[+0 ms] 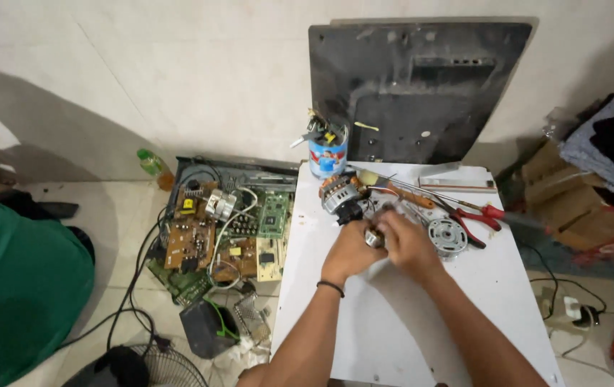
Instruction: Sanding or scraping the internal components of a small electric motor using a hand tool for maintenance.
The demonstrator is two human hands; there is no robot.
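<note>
Looking down from the person's head, both bare hands meet over a white bench (400, 322). The left hand (350, 252), with a dark band on its wrist, and the right hand (408, 244) close together around a small metal motor part (374, 238); the fingers of both hands are clamped on it, and it sits between them, just above the bench near its middle. The picture is blurred at the hands, so finer detail of the part cannot be told.

Just beyond the hands lies a small electric motor (338, 193) with copper windings. To the right of the hands lie a round metal disc with holes (447, 236), red-handled pliers (473, 221) and a screwdriver (411, 196). At the far left corner of the bench stands a blue can (327, 154) filled with tools. A dark flat panel (418, 89) leans against the wall behind the bench.

On the floor to the left lie several circuit boards (210, 236) with loose wires, a green bottle (153, 166) and a fan grille (167, 367). Another person in a green shirt (16, 287) is at the left edge.
</note>
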